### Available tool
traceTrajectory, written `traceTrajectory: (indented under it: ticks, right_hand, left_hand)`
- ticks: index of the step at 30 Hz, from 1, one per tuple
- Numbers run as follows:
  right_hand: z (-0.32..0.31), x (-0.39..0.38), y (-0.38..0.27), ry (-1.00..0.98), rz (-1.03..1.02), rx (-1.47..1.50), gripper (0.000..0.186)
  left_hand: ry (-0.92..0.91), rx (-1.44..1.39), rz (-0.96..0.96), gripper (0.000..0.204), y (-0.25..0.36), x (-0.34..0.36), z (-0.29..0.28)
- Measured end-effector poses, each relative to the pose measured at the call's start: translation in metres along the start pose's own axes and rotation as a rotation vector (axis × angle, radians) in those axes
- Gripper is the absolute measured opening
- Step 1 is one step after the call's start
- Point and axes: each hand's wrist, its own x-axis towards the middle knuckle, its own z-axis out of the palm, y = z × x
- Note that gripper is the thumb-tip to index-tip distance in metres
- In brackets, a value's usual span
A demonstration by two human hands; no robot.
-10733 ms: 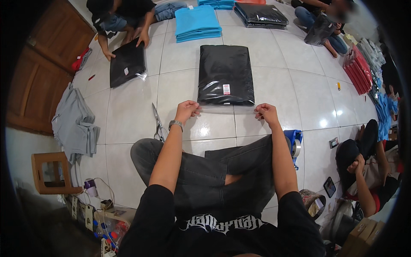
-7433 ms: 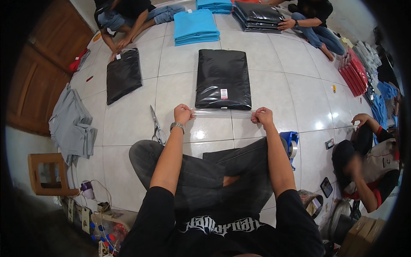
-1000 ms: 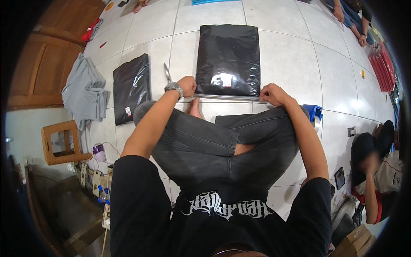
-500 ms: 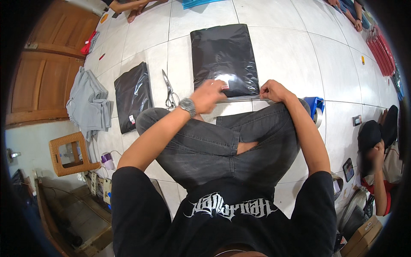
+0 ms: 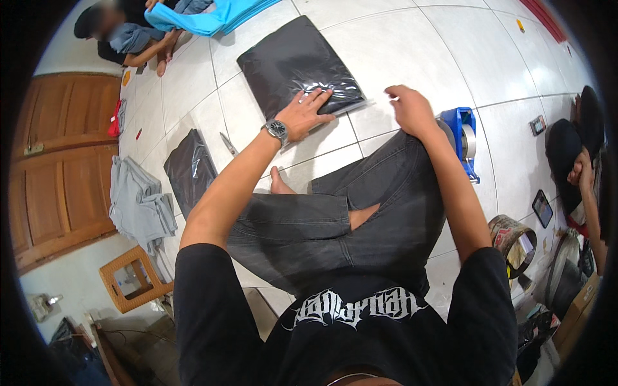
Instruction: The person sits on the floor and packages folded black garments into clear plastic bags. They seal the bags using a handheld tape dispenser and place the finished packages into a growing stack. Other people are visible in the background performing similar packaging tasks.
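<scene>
My left hand [image 5: 302, 116] rests with fingers spread on the near part of a black package [image 5: 283, 58] wrapped in clear plastic. Just beyond the package's clear edge at right, my right hand [image 5: 412, 109] is raised, fingers loosely curved and apart, holding nothing visible. A blue tape dispenser [image 5: 468, 157] with a roll stands beside my right knee. Metal scissors [image 5: 229, 145] lie left of the package, partly hidden by my arm, and a second black package [image 5: 187, 164] lies by my left knee.
Grey garments [image 5: 138, 193] lie by a wooden door [image 5: 58, 174]. A co-worker [image 5: 116, 45] handles blue cloth [image 5: 238, 13] at top left; another co-worker [image 5: 573, 154] sits at right, near a phone [image 5: 542, 207]. A brown stool [image 5: 132, 283] is at lower left, red bundles [image 5: 544, 16] at upper right.
My left hand has gone from pinching the clear edge to lying flat on the package. My right hand has released that edge and lifted. The view has shifted, and the package looks more angled.
</scene>
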Motion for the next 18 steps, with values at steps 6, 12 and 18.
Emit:
traceTrajectory:
  ticks: [6,12,18]
  right_hand:
    - [-0.080,-0.158,0.029,0.525,0.534,-0.267,0.026]
    - [-0.069,-0.221,0.083,0.385,0.665,0.083,0.027]
    - [-0.081,-0.215,0.092,0.378,0.877,0.697,0.017]
  left_hand:
    - [-0.021,0.069,0.022,0.085,-0.012,0.007,-0.014]
    - [0.003,0.106,0.037,0.090,-0.013,0.017,-0.019]
    - [-0.046,0.027,-0.025,0.087,-0.009,0.021,-0.015]
